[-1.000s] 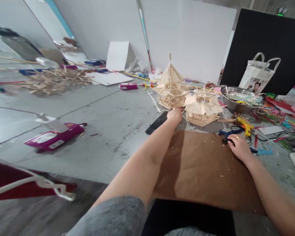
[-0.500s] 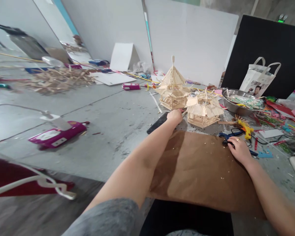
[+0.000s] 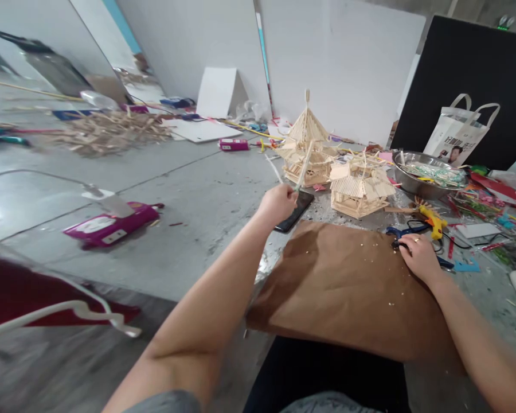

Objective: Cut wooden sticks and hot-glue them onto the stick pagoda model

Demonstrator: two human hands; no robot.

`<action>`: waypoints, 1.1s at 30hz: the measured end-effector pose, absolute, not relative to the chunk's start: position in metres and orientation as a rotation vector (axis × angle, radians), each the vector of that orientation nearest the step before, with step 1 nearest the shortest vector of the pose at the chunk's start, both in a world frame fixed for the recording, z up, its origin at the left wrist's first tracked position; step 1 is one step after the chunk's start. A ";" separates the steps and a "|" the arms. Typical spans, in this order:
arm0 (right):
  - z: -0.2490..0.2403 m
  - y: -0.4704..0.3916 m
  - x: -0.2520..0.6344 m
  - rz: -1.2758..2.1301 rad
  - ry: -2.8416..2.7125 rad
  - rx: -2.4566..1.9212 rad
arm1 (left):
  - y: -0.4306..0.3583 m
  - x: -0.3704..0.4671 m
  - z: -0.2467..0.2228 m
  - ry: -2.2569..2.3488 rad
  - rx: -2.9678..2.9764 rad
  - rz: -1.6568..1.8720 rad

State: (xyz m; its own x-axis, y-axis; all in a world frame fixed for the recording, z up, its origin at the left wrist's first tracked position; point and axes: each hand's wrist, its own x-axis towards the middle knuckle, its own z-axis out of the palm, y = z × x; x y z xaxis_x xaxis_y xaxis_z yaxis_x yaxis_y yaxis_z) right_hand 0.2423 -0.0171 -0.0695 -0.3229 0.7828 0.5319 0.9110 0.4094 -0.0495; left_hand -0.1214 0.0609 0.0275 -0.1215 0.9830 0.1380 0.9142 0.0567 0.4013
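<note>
My left hand (image 3: 279,203) is closed in a pinch on a pale wooden stick (image 3: 305,165), raised at a slant over a black phone (image 3: 296,212). Behind the stick stands a tall pagoda model (image 3: 307,132) of thin sticks with a pointed roof. To its right is a lower stick-built pavilion model (image 3: 361,189), its roof open at the top. My right hand (image 3: 419,255) lies at the right edge of the brown paper (image 3: 339,287), fingers curled over a blue-and-black hand tool (image 3: 396,244) that they partly hide.
A yellow glue gun (image 3: 434,222) lies just beyond my right hand. Further back are a steel bowl (image 3: 432,186) of small packets and a white bag (image 3: 458,137). Purple power strips (image 3: 116,226), a pile of wooden sticks (image 3: 107,132) and a metal bottle (image 3: 51,69) are on the left.
My left hand has drawn back and left from between the two models, lifting the wooden stick. More of the phone now shows. The right hand stays on the blue-and-black tool.
</note>
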 end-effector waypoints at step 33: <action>-0.042 -0.036 0.196 1.115 -0.963 -1.034 | -0.021 0.003 -0.044 1.243 2.454 0.318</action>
